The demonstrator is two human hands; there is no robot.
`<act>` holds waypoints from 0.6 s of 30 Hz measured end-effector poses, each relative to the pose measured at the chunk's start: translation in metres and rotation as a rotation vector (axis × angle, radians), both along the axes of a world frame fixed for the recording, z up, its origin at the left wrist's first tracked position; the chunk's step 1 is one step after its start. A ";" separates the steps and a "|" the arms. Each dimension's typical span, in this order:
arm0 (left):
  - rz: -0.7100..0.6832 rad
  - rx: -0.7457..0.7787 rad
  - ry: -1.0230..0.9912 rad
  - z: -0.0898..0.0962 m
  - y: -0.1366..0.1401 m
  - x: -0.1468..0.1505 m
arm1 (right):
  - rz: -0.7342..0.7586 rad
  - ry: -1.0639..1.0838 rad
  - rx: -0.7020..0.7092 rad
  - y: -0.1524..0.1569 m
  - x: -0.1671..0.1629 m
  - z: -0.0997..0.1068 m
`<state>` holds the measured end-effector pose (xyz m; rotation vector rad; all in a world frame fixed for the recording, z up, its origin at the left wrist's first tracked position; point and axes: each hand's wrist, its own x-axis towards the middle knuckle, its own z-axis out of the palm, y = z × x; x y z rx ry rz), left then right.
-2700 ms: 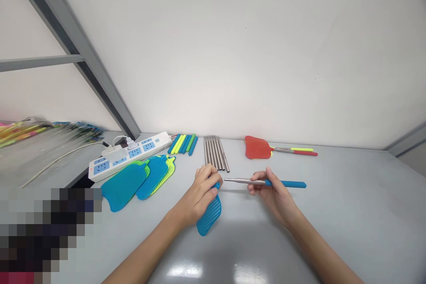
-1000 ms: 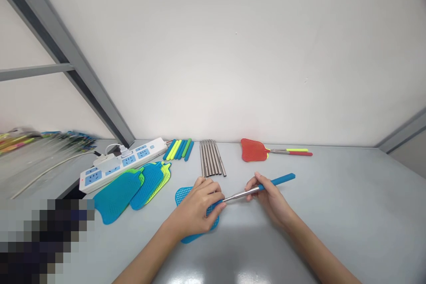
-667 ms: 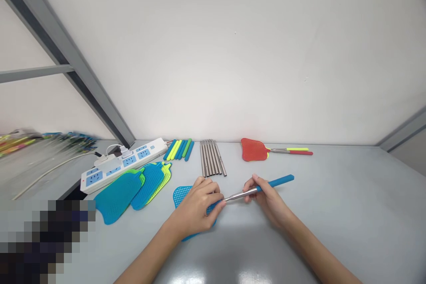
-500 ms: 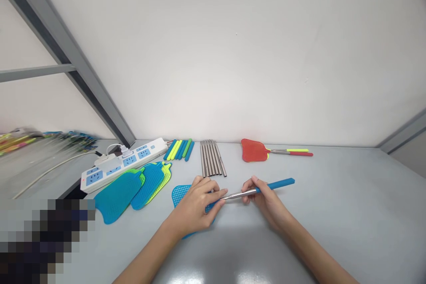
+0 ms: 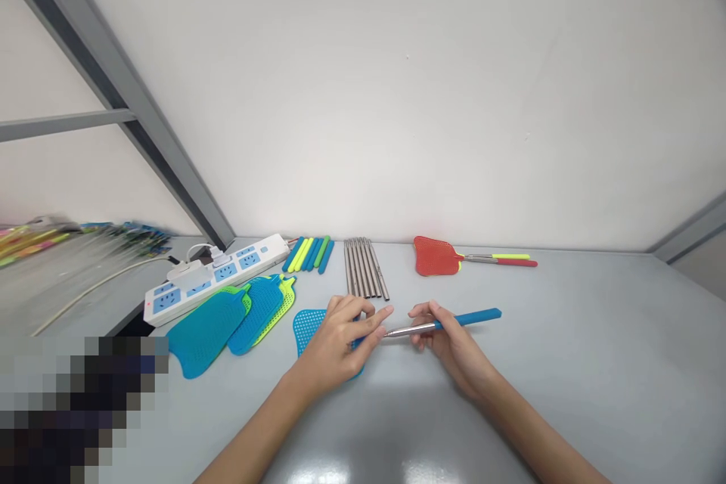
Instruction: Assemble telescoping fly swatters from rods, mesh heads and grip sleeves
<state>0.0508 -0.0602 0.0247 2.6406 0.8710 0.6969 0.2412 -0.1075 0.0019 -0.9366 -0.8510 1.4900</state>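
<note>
Blue plastic mesh shows beneath the person's left hand (image 5: 342, 339), the edge of a swatter head (image 5: 308, 328) held over the grey table (image 5: 590, 363); the thumb and fingers close around its neck, the index finger stretched out straight; a steel rod (image 5: 409, 330) meets the left fingertips, though I can't tell from here whether its tip sits inside the neck; the right hand (image 5: 454, 352) grips the rod lightly near its blue sleeve (image 5: 470, 318), thumb on top and fingers curled below; behind, steel tubes (image 5: 366, 269) lie side by side, with blue, yellow and green grips (image 5: 309, 254) to their left; nearer the table's left side, other swatter heads (image 5: 207, 333) overlap beside a white power strip (image 5: 262, 263); a red swatter (image 5: 436, 257) lies over a yellow one (image 5: 513, 256) near the wall (image 5: 397, 128).
</note>
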 end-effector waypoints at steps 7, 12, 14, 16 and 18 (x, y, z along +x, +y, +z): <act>0.114 -0.125 -0.135 -0.001 0.001 0.002 | -0.015 0.029 -0.032 -0.001 -0.002 -0.006; 0.186 -0.159 -0.189 -0.002 0.002 0.004 | -0.029 0.054 -0.047 -0.001 0.000 -0.004; 0.238 -0.142 -0.204 -0.002 0.004 0.003 | -0.053 0.081 -0.057 0.000 0.002 -0.003; 0.307 -0.087 -0.226 -0.002 0.007 0.001 | -0.098 0.108 -0.072 0.002 0.007 -0.003; 0.399 -0.041 -0.277 -0.003 0.012 -0.001 | -0.158 0.130 -0.086 0.005 0.013 -0.002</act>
